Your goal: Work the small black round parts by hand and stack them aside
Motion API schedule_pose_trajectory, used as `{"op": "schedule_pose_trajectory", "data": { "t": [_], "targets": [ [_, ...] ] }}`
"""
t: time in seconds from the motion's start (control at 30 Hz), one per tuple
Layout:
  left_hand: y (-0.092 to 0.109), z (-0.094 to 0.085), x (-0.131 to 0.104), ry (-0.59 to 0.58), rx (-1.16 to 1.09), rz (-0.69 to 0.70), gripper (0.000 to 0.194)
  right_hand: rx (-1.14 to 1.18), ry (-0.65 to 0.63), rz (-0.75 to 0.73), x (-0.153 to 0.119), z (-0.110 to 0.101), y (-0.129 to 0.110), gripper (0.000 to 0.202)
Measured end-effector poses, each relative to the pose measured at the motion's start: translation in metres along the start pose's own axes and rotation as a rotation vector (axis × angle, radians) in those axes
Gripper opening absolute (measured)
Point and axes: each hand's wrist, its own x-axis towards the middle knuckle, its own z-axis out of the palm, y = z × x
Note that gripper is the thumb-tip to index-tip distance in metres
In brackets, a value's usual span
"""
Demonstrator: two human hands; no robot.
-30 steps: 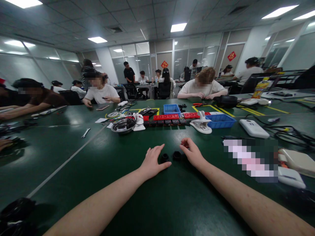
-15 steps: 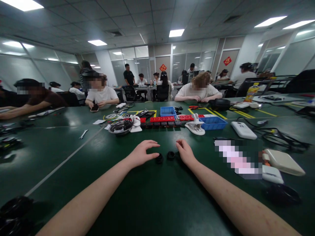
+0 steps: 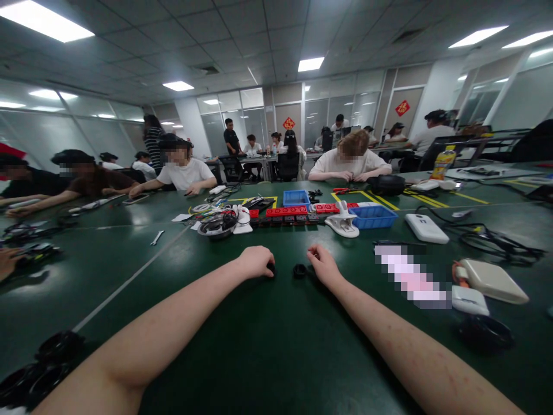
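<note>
Basically, the left black part is mostly covered by the left hand; only a dark sliver shows under the fingertips. Black rings at lower left overlap and run out of frame, so no reliable count. Another dark ring at lower right is blurry. Pixel blocks mask whatever lies near the white case. A co-worker's hand is clipped at the far left edge.

Text: red diamond signs at the back carry gold characters, too small to read. Lettering on the yellow bottle is unreadable too. White box has a small dark mark, illegible.

Position: left hand looks clamped on the left black part, fingers and thumb around it; can't tell if it's lifted. Right black part sits on the surface between the hands, just beside the right hand; contact can't be confirmed. Right hand's fingers are curled; can't tell whether fingertips and thumb meet. Red socket strip lies farther out, beyond both hands.
</note>
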Motion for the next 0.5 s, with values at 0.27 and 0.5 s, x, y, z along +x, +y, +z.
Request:
{"op": "schedule_pose_trajectory", "data": {
  "t": [0.27,0.5],
  "targets": [
    [-0.083,-0.001,-0.073,-0.144,0.083,-0.246,0.024,-0.017,-0.059,-0.023,-0.001,0.001,-0.001,0.021],
    [-0.114,0.006,-0.142,-0.211,0.061,-0.38,0.022,-0.045,-0.08,-0.018,-0.001,0.0,-0.004,0.018]
  ]
}}
